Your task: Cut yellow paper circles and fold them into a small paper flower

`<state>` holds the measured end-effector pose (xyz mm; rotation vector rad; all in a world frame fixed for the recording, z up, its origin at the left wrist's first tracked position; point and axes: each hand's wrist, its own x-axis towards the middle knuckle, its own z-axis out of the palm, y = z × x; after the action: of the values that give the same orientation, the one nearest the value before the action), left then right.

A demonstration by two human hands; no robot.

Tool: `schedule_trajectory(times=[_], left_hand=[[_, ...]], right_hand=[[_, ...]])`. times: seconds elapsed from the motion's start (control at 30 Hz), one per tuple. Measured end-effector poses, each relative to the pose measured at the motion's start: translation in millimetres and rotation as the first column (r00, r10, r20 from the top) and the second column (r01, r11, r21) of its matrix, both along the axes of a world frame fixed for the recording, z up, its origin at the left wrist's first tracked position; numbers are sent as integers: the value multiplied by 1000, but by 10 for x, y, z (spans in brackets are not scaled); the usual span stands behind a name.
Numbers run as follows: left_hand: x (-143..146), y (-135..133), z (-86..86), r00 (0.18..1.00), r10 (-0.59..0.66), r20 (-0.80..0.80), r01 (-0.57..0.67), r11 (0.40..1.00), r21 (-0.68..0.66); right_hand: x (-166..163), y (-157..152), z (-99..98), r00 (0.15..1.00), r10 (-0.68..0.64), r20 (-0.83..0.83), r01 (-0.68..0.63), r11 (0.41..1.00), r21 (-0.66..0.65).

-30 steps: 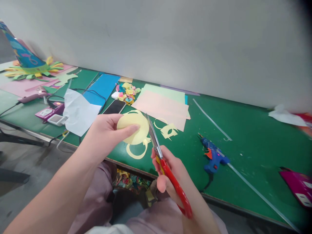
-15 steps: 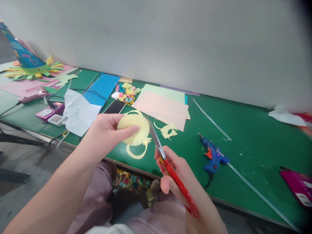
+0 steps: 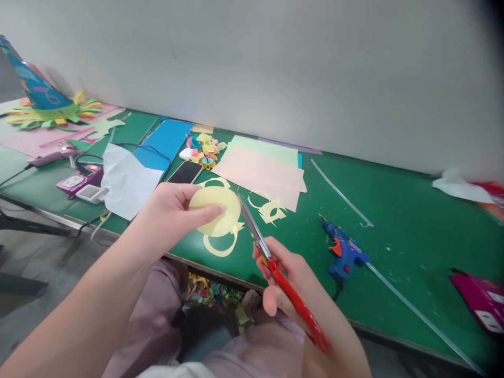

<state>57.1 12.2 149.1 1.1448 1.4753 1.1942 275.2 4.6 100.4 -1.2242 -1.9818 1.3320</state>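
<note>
Between the thumb and fingers of my left hand point(image 3: 173, 212) is a pale yellow paper circle point(image 3: 214, 202), held a little above the table. My right hand point(image 3: 283, 270) grips red-handled scissors point(image 3: 291, 294), whose blades point(image 3: 252, 220) point up and left. Their tips are at the circle's right edge, and the blades look nearly closed. Below and behind the circle lie curved yellow paper offcuts point(image 3: 220, 252), partly covered by it. More yellow scraps point(image 3: 271, 211) rest to the right of the blades.
Pink and green paper sheets point(image 3: 263, 170) lie behind my hands, beside small coloured paper pieces point(image 3: 205, 149) and a phone point(image 3: 185, 172). A blue glue gun point(image 3: 344, 252) with a long glue stick is at right. A decorated cone hat point(image 3: 43, 94) stands far left.
My right hand and the scissors have shifted slightly right and down, the blades closing a little. My left hand still holds the paper circle in nearly the same place.
</note>
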Motion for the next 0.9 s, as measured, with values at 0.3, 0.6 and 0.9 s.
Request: schedule_trajectory(times=[0.3, 0.6, 0.9], left_hand=[[-22, 5, 17, 1000, -15, 13, 15, 999, -35], [211, -66, -383, 937, 106, 332, -100, 994, -38], [493, -150, -466, 831, 352, 431, -408, 912, 43]], right_hand=[[43, 5, 7, 999, 0, 34, 1, 1000, -16], [-175, 40, -110, 880, -215, -424, 201, 977, -78], [-413, -64, -270, 938, -152, -312, 136, 988, -74]])
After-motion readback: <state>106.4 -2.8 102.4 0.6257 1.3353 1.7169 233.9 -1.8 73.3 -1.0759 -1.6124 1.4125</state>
